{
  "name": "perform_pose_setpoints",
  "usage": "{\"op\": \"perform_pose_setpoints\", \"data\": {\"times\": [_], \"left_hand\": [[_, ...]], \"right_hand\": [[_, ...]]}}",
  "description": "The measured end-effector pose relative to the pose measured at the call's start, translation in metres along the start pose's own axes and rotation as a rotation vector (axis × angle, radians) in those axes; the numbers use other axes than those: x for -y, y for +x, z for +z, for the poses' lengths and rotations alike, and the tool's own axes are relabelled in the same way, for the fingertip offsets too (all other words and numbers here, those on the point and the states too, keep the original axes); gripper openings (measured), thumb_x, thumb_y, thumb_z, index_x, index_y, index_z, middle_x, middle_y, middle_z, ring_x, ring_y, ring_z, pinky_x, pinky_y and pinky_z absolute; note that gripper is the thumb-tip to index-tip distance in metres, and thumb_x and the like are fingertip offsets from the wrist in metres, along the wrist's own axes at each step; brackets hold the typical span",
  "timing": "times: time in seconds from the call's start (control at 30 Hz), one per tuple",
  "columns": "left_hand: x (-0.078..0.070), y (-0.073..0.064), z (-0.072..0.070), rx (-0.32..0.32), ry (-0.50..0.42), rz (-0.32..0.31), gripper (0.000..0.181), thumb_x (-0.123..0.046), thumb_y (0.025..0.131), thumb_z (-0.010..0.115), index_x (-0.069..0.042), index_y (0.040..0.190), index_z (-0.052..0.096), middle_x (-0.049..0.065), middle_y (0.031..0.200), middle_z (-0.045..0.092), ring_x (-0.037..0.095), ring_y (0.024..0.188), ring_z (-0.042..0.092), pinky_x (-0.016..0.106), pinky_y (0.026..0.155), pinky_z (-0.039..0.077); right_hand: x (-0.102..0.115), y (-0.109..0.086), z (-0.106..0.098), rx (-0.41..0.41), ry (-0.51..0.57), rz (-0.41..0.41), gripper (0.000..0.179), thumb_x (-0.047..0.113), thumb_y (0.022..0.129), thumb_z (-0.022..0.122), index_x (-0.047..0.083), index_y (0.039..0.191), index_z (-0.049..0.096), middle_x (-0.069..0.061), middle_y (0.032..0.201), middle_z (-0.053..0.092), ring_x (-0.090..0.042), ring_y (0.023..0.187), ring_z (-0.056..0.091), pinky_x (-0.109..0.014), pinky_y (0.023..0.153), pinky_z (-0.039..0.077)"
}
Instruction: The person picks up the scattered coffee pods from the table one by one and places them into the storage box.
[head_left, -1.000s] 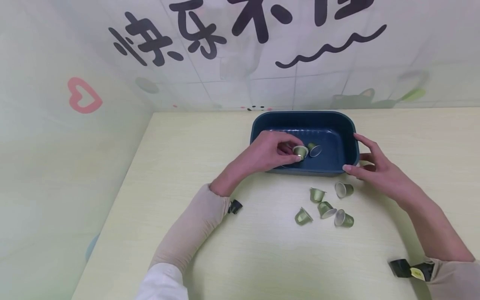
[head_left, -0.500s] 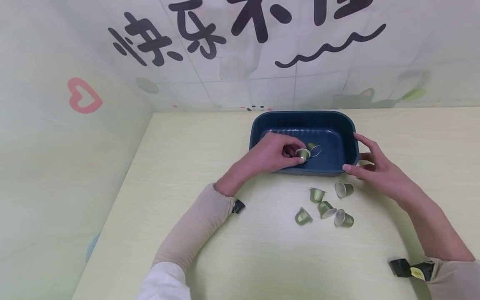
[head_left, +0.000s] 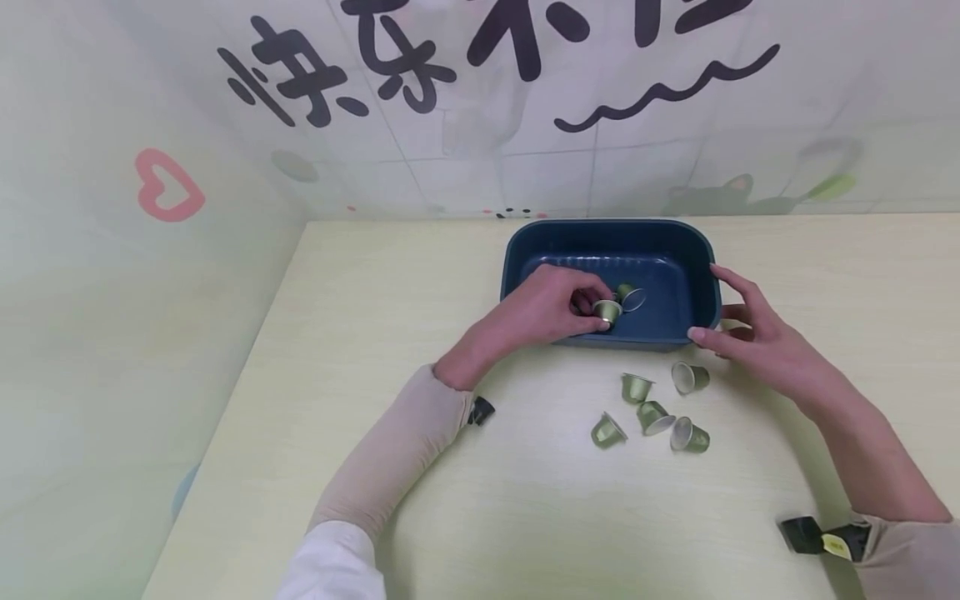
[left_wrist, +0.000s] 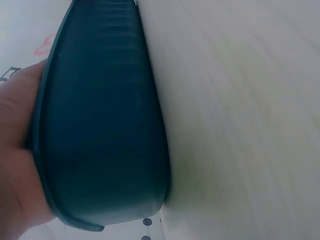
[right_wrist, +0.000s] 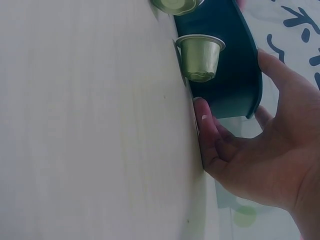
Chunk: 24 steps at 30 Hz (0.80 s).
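Observation:
Inside the dark blue rectangular container (head_left: 663, 312), at its left half, my left hand (head_left: 536, 310) pinches a green coffee capsule (head_left: 607, 312) between thumb and fingers. A second green capsule (head_left: 632, 298) lies on its side just beyond it on the container floor. My right hand (head_left: 761, 337) grips the container's right end, thumb at the near corner and a finger at the rim. In the left wrist view, the container's outer wall (left_wrist: 100, 110) hides the left fingertips. The right wrist view shows right fingers low against the container, near a loose capsule (right_wrist: 201, 57).
Several green capsules lie loose on the pale table (head_left: 487, 500) in front of the container, among them one at the near left (head_left: 607, 431). Behind the container rises a wall covering (head_left: 465, 183) with dark lettering.
My left hand has shifted slightly to the right with its capsule, toward the one lying in the container. My right hand has stayed at the container's end. The loose capsules lie as before.

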<state>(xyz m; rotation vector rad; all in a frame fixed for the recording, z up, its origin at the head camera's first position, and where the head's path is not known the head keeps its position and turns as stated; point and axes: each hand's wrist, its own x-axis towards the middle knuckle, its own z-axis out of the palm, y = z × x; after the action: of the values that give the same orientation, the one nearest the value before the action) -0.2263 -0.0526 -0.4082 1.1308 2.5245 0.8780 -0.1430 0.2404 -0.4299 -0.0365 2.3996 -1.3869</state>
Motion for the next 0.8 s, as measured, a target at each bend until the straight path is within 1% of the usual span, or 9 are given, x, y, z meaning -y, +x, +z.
{"op": "perform_pose_setpoints", "data": {"times": [0.17, 0.27, 0.47, 0.8], "left_hand": [[0.0015, 0.0017, 0.0001, 0.02, -0.021, -0.021, 0.025, -0.026, 0.088, 0.078, -0.014, 0.109, 0.072, -0.008, 0.093, 0.069, -0.002, 0.082, 0.063, 0.012, 0.075, 0.049], [0.0012, 0.0021, -0.0003, 0.03, -0.024, -0.043, 0.025, -0.025, 0.087, 0.079, -0.014, 0.109, 0.072, -0.008, 0.093, 0.069, -0.001, 0.082, 0.063, 0.012, 0.075, 0.049], [-0.0011, 0.0031, -0.0008, 0.045, -0.012, -0.097, 0.026, -0.024, 0.086, 0.081, -0.014, 0.108, 0.073, -0.006, 0.093, 0.07, 0.001, 0.083, 0.064, 0.012, 0.077, 0.048], [-0.001, 0.0041, 0.0002, 0.055, -0.022, -0.105, 0.025, -0.024, 0.085, 0.081, -0.013, 0.106, 0.074, -0.005, 0.091, 0.07, 0.002, 0.082, 0.065, 0.013, 0.075, 0.048]], "right_hand": [[0.0006, -0.0001, -0.0001, 0.002, 0.006, -0.001, 0.087, 0.041, 0.097, 0.063, 0.053, 0.154, -0.002, -0.033, 0.152, 0.027, -0.049, 0.134, 0.037, -0.059, 0.098, 0.038], [0.0013, -0.0004, 0.0003, 0.001, 0.01, -0.001, 0.087, 0.041, 0.097, 0.063, 0.053, 0.154, -0.002, -0.033, 0.151, 0.027, -0.049, 0.134, 0.037, -0.062, 0.099, 0.035], [0.0021, -0.0014, 0.0008, 0.006, 0.021, 0.003, 0.087, 0.041, 0.097, 0.063, 0.054, 0.153, -0.002, -0.033, 0.152, 0.026, -0.05, 0.135, 0.035, -0.065, 0.101, 0.032], [0.0027, -0.0018, 0.0012, 0.006, 0.012, 0.01, 0.088, 0.042, 0.097, 0.063, 0.054, 0.153, -0.003, -0.034, 0.153, 0.024, -0.053, 0.136, 0.033, -0.069, 0.103, 0.029]]}}
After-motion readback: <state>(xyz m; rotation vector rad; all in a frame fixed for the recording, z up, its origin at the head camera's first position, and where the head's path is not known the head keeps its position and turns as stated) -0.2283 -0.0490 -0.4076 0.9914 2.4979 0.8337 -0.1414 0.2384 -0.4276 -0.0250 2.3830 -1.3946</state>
